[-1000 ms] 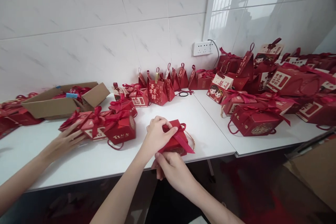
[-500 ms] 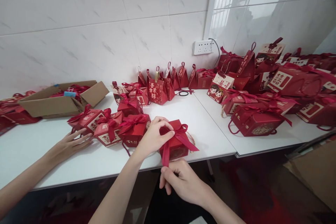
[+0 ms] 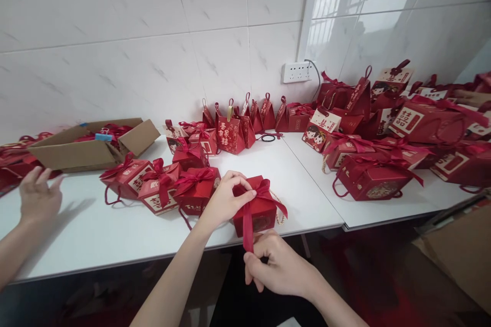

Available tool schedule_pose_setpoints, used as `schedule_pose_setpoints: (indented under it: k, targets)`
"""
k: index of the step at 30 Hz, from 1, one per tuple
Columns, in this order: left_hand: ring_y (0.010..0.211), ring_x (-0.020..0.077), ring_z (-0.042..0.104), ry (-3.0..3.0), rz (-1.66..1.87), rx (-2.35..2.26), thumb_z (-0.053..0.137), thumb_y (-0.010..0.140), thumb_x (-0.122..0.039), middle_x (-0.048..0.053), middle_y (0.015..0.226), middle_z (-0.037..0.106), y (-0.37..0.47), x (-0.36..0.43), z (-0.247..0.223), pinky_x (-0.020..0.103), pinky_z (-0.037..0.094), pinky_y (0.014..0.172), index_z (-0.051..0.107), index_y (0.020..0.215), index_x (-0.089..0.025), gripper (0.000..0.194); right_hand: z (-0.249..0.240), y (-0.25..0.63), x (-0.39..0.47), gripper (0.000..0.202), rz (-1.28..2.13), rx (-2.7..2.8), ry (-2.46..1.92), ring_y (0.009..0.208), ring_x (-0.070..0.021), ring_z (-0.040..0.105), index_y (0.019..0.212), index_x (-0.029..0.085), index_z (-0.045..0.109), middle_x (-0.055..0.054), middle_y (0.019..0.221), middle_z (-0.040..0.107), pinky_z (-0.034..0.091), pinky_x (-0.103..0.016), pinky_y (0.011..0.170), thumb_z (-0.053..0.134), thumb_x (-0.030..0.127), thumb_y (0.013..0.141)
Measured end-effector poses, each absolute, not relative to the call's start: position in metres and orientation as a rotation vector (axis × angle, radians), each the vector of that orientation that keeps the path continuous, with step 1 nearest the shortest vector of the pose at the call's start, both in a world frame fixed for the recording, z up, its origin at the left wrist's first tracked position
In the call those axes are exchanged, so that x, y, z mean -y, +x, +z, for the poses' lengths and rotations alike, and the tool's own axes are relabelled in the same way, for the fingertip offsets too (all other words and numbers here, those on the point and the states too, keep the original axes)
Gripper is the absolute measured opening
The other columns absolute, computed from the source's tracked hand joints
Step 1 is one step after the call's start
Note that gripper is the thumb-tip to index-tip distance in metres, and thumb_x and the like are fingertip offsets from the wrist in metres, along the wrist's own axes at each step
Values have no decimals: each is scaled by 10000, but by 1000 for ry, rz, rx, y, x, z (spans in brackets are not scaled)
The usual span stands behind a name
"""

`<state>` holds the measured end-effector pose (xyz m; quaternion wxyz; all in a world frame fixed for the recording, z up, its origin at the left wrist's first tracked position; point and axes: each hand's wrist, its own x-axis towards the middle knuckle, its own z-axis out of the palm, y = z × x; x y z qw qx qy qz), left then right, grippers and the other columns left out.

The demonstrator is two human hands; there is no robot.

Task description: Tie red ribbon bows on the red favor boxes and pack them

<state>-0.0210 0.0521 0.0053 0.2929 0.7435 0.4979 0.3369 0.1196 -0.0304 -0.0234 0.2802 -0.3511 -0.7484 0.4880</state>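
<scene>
A red gift box (image 3: 261, 213) with a gold rope handle stands near the table's front edge, a ribbon bow on its lid. My left hand (image 3: 229, 195) is closed at the left side of the bow, thumb and fingers pinching the ribbon there. Below the box front, my right hand (image 3: 274, 264) pinches the end of a hanging ribbon tail (image 3: 248, 225), which is drawn taut downward. The other tail lies loose over the box's right side. Just left of my left hand is a red box with a bow (image 3: 197, 191).
A co-worker's hand (image 3: 40, 196) is over the table at left. Behind it stands an open cardboard box (image 3: 72, 156) holding red items. Small red triangular boxes (image 3: 230, 135) line the wall. More red boxes (image 3: 374, 179) are piled at right, past the table seam.
My right hand has moved slightly right and down, pulling the ribbon tail straighter. My left hand stays on the bow. The co-worker's hand has moved left, away from the boxes.
</scene>
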Motion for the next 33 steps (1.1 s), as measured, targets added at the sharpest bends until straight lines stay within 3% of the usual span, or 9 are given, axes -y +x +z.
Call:
schedule_pose_setpoints:
  k: [4,7,10,12,16,20,28,33]
  targets:
    - [992,192,541,1966,925,-1335,618,756,-297,23,957,531,-20,-52,5,366,375,994,605,703,-198,113,-8,139,35,434,1188,2066,-838,364,-78,350,449,181,564,30,382,434,277,-231,415,473,302,856]
    - [1022,195,537,1930,956,-1299,589,785,-331,30,993,561,-21,-50,5,352,372,991,610,737,-203,138,8,159,23,575,1089,1761,-827,319,-82,310,436,190,560,33,315,356,284,-253,414,380,487,895]
    - [1092,194,525,1775,1116,-1263,506,841,-355,41,1091,587,-26,-46,2,341,363,996,594,851,-213,167,18,173,-8,568,873,1468,-1128,331,-96,350,453,194,531,33,319,357,320,-262,428,388,552,870]
    - [1107,192,523,1694,1226,-1279,482,844,-335,45,1120,582,-29,-41,0,329,378,976,573,901,-215,161,20,177,-31,477,822,1486,-1288,375,-100,415,547,183,545,33,400,428,335,-247,436,441,537,849]
    - [919,183,575,1760,1253,-1501,495,814,-298,55,1043,544,-35,-29,-5,327,454,843,555,966,-206,188,15,176,-54,364,944,1681,-1465,371,-87,422,722,180,545,53,456,457,309,-212,391,464,515,839]
    - [1018,208,553,1953,1168,-1602,513,800,-270,63,1075,519,-37,-25,-6,363,429,934,586,1014,-207,234,10,173,-53,255,1049,1789,-1455,381,-85,456,825,176,562,56,450,485,324,-183,381,482,417,845]
    - [949,187,590,2062,1205,-1544,503,848,-289,57,1004,566,-41,-33,-9,319,481,852,605,823,-187,147,0,168,-56,190,1141,1746,-1183,437,-88,479,851,190,558,45,569,491,354,-158,312,492,366,828]
    - [726,138,575,2157,1312,-1557,481,878,-329,30,866,547,-41,-26,-14,264,487,705,607,846,-181,197,-7,169,-52,205,1100,1712,-1126,413,-89,495,902,197,566,44,576,517,420,-181,336,458,365,856]
